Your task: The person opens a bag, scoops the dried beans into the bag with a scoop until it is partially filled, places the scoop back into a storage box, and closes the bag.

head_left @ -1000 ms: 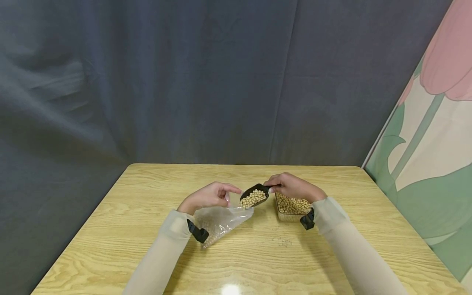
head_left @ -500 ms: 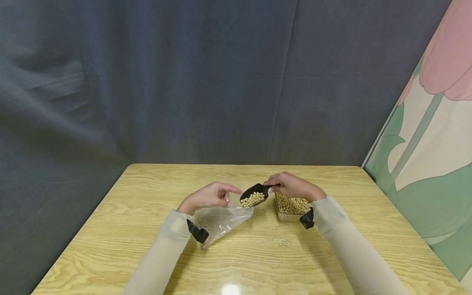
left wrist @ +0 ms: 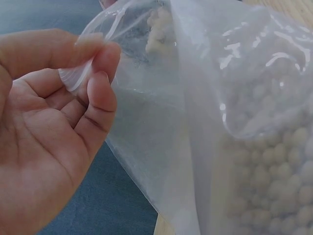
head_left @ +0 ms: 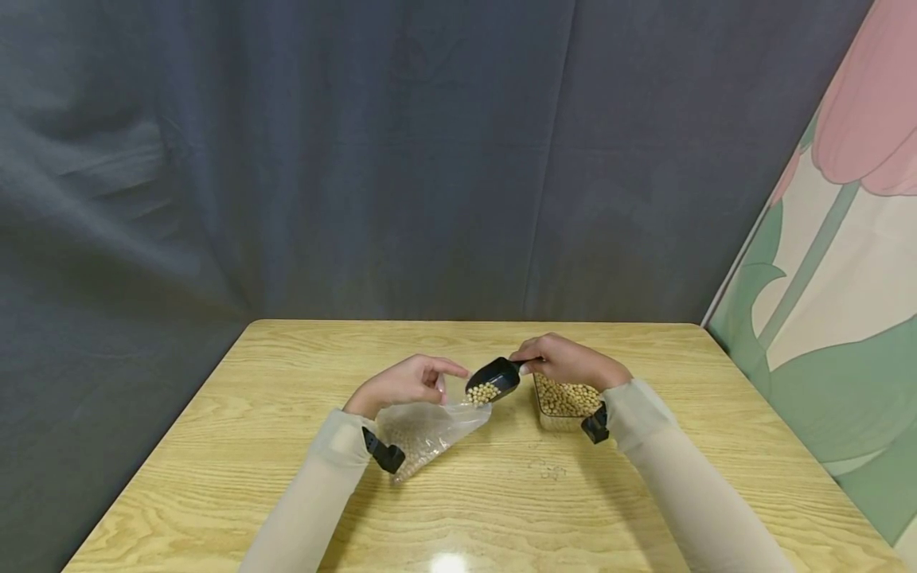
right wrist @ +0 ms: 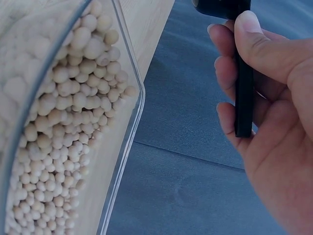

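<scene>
A dark curtain (head_left: pixel 401 159) is hanging beyond the bag, and a wooden table (head_left: pixel 215 477) is spreading beneath it, its far edge lying well past the bag, its near edge running out of view. The clear bag (head_left: pixel 447 426) is slumping on the wood around its bagged beans (left wrist: pixel 274 166). Right of the bag and apart from it, a clear box (head_left: pixel 562 424) is holding boxed beans (right wrist: pixel 68 127); bare wood is showing in front of both, giving room for moving. The left hand (head_left: pixel 401 382) is pinching the bag's rim. The right hand (head_left: pixel 569 362), right of the bag, is gripping the black scoop (head_left: pixel 505 377), which is leaning over the bag's mouth; contact is hard to tell. Scooped beans (head_left: pixel 482 393) are sitting at its lip: a sagging rim or sideways swing could be spilling them beside the bag.
</scene>
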Demonstrator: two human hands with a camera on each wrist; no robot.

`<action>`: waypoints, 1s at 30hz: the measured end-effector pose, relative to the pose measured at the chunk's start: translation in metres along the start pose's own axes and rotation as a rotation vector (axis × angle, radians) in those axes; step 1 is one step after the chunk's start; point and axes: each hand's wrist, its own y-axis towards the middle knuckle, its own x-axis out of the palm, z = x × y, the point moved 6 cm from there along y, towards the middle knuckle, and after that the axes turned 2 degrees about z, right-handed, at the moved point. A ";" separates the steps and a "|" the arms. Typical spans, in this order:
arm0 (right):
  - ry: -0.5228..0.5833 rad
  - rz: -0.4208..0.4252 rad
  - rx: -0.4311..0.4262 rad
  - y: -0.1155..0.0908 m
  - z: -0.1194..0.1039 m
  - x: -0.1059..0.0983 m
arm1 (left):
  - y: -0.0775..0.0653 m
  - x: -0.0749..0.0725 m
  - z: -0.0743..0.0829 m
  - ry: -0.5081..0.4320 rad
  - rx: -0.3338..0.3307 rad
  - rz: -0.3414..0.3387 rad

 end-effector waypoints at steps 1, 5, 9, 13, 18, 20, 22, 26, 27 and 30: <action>-0.003 -0.001 0.001 0.000 -0.001 -0.001 | 0.000 0.000 0.000 -0.001 0.000 0.000; -0.014 -0.003 -0.004 0.000 -0.003 -0.001 | 0.000 0.000 -0.001 -0.009 0.000 -0.002; -0.023 -0.004 -0.021 0.001 -0.003 -0.001 | 0.001 0.001 -0.002 -0.011 0.007 -0.004; -0.039 -0.002 -0.032 0.001 -0.004 -0.002 | 0.001 0.000 -0.002 -0.005 0.011 -0.004; -0.094 0.006 -0.051 0.001 -0.010 -0.003 | 0.000 0.000 0.000 -0.005 0.015 0.000; -0.119 0.005 -0.054 0.001 -0.012 -0.003 | 0.000 0.000 0.000 -0.005 0.016 -0.001; -0.141 0.003 -0.052 0.000 -0.014 -0.003 | 0.000 0.001 0.000 -0.007 0.014 -0.001; -0.147 0.006 -0.034 -0.001 -0.015 -0.001 | 0.000 0.001 0.001 -0.005 0.011 0.000; -0.140 0.008 -0.030 -0.001 -0.015 -0.001 | 0.000 0.001 0.001 -0.005 0.009 0.001; -0.105 0.011 -0.007 -0.003 -0.014 0.000 | 0.000 0.000 0.000 0.003 0.013 0.002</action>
